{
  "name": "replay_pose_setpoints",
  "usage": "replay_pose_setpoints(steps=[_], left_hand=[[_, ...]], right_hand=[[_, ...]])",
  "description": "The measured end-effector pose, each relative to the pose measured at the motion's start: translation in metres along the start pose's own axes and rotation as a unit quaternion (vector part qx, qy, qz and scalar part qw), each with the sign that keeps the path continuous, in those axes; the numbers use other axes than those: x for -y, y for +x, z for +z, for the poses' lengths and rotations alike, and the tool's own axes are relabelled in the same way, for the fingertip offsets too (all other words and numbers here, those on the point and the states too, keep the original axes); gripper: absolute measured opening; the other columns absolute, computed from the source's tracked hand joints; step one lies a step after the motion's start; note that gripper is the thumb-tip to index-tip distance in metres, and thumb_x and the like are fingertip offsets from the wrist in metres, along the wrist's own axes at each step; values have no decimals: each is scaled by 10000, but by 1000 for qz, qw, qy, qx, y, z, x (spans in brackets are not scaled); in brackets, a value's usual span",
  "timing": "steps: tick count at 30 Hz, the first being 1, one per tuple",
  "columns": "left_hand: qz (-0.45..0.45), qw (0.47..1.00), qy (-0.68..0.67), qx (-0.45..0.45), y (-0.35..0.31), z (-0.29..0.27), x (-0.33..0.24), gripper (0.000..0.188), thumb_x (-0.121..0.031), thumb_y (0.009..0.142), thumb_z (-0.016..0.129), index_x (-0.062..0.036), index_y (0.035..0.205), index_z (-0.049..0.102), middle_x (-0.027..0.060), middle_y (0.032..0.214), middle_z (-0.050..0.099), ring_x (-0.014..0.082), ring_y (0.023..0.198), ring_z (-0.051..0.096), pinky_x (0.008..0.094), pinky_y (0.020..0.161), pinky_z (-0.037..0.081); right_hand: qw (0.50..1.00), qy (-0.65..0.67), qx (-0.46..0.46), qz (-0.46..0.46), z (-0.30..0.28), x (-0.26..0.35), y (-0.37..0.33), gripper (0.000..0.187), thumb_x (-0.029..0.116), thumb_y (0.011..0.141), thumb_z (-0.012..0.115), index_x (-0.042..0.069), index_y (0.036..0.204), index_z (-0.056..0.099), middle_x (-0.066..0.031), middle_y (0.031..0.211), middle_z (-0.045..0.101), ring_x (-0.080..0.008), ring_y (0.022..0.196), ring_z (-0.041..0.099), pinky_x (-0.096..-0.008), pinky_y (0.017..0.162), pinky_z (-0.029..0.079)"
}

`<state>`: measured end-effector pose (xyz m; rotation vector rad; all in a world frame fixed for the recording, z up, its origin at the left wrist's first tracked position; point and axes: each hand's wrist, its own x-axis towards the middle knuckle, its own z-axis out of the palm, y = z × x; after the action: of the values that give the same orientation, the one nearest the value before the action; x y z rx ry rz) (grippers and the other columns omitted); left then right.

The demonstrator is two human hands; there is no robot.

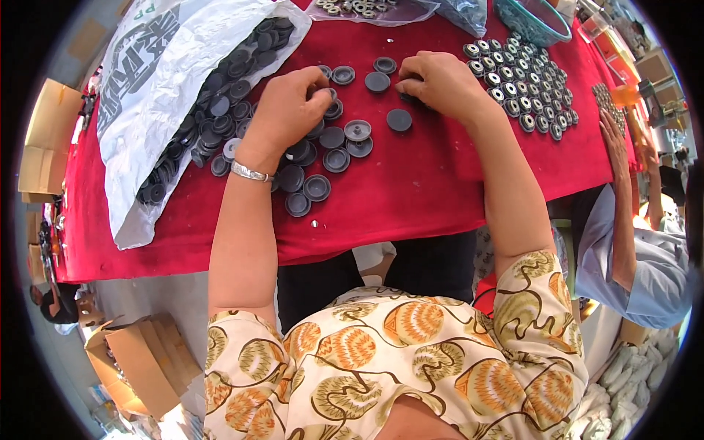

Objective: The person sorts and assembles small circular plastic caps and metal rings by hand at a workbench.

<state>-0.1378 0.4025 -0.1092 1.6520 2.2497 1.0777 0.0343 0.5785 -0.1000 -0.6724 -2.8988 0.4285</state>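
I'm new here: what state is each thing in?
White plastic bag, open
Dark grey round plastic caps, loose, some hollow side up
Black round pieces with pale centres, grouped
Brown cardboard box at lower left, open
Left hand, curled, hold unclear
Right hand, curled, hold unclear

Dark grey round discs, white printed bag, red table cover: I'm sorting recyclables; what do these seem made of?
The dark grey round discs look like mostly matte moulded plastic, possibly rubber: even colour, raised rims. The white printed bag seems glossy plastic film, with creases and highlights. The red table cover is probably matte fabric, its edge hanging softly.
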Motion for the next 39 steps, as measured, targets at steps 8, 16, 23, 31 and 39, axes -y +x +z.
replay_pose_setpoints(steps=[8,16,23,31,39], left_hand=[[-83,978,-190,-14,3,11,-8,192,-106,883,529,-7,1015,627,61,833,655,124,712,633,237,597,493],[-188,839,-508,-43,4,-8,1,256,-112,911,422,-8,1068,595,106,983,647,135,779,607,226,545,445],[-196,791,-580,2,4,-12,2,233,-148,914,470,-18,1052,607,97,983,641,121,758,575,213,533,414],[-55,990,-118,-56,-1,4,-17,159,-125,857,604,-18,956,667,12,752,640,57,666,548,209,577,430],[37,992,-100,-68,1,28,-24,176,-129,851,623,-13,976,663,20,748,637,60,641,548,227,574,437]], right_hand=[[986,15,-124,-107,25,14,3,220,242,831,641,72,967,675,-100,920,623,-293,867,616,-392,733,494],[944,295,-146,-17,13,5,6,163,119,855,648,20,982,676,-41,827,660,-94,709,577,-245,653,478],[964,169,-164,-120,24,0,10,162,135,844,657,33,966,686,-86,861,669,-175,744,622,-288,672,496],[992,-18,-90,-90,26,11,4,210,129,820,631,84,1022,664,-106,917,622,-319,887,607,-396,763,492],[983,43,-136,-114,24,0,7,171,186,820,634,100,964,664,-91,918,617,-315,880,606,-411,755,488]])
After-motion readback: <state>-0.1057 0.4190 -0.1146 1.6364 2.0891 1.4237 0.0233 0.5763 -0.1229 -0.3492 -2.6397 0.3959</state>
